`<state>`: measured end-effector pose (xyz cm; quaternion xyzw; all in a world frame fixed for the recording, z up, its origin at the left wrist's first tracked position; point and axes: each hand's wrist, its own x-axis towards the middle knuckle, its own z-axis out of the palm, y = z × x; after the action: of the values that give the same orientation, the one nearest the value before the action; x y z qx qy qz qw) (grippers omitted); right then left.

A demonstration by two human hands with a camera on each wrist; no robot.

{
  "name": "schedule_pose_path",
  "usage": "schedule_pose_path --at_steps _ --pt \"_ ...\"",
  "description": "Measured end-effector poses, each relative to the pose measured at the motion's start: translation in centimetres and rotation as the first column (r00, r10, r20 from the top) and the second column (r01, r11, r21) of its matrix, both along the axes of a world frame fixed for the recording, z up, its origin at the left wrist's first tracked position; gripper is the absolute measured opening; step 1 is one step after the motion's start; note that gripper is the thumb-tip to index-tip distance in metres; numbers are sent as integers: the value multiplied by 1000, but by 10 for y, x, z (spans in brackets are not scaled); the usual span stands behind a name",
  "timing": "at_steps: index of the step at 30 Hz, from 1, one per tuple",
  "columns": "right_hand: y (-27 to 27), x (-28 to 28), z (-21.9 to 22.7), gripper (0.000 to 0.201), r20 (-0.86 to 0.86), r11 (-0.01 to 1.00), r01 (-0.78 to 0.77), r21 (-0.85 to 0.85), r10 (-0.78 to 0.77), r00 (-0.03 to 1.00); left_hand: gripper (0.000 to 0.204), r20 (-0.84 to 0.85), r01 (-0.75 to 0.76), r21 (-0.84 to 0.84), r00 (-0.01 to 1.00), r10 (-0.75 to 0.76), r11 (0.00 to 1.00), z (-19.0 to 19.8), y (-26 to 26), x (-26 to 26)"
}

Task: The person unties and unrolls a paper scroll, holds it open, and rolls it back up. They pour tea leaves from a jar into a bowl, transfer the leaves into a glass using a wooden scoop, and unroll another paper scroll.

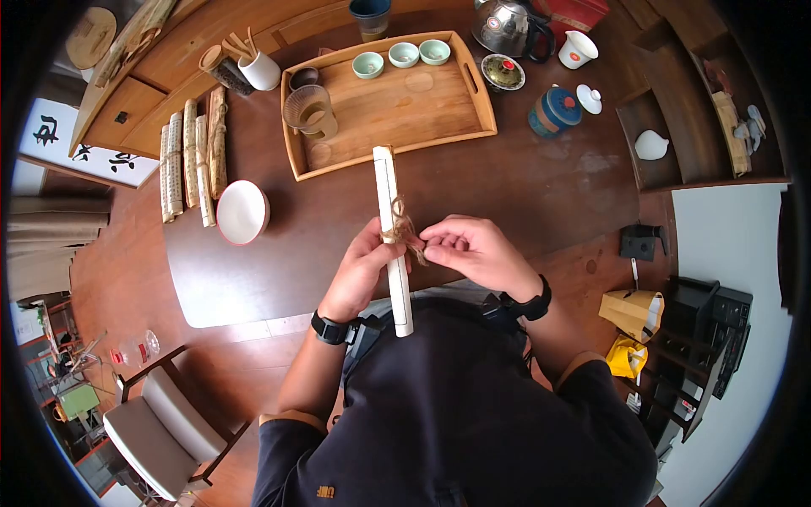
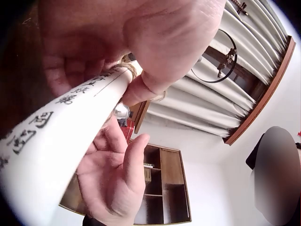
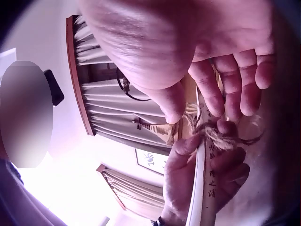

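A rolled paper scroll (image 1: 393, 270) with black writing stands nearly lengthwise in front of the person's body, between the two hands. Brown twine (image 3: 218, 136) is wound around its middle, with a loop and loose frayed ends. The left hand (image 1: 361, 266) grips the scroll at the twine, thumb across the front. Close on the other side, the right hand (image 1: 481, 249) has its fingertips right by the loose twine ends. In the right wrist view its thumb and fingers are apart and loosely bent. Written characters (image 2: 40, 127) run along the roll in the left wrist view.
Several tied scrolls (image 1: 193, 160) lie at the table's left, beside a white bowl (image 1: 243, 213). A wooden tray (image 1: 405, 156) with cups and a glass pitcher stands ahead. A kettle (image 1: 511, 29), a blue teapot (image 1: 553, 111) and a white pitcher (image 1: 579, 51) are at the back right.
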<state>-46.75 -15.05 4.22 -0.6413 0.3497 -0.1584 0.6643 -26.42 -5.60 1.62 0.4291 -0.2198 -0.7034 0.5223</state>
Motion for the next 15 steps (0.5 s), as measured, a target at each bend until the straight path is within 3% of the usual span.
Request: schedule_pose_path --at_steps 2,4,6,9,11,15 --pt "3 9 5 28 1 998 -13 -64 13 1000 32 -3 -18 55 1000 18 998 1 1 -2" --pt "4 14 0 27 -38 970 -75 -229 68 997 34 -11 -20 73 1000 21 997 3 3 -3" --pt "6 15 -12 20 -5 969 -96 -228 97 995 36 -19 -23 94 1000 24 995 4 4 -2" --pt "6 15 -14 15 77 986 -87 -140 99 992 36 -40 12 104 999 -8 995 3 6 1" --pt "3 13 -8 12 30 988 -98 118 95 995 41 -64 48 102 997 -42 994 1 7 4" --pt "-1 10 -6 14 65 981 -96 171 86 994 42 -52 39 81 998 -34 996 -1 4 2"
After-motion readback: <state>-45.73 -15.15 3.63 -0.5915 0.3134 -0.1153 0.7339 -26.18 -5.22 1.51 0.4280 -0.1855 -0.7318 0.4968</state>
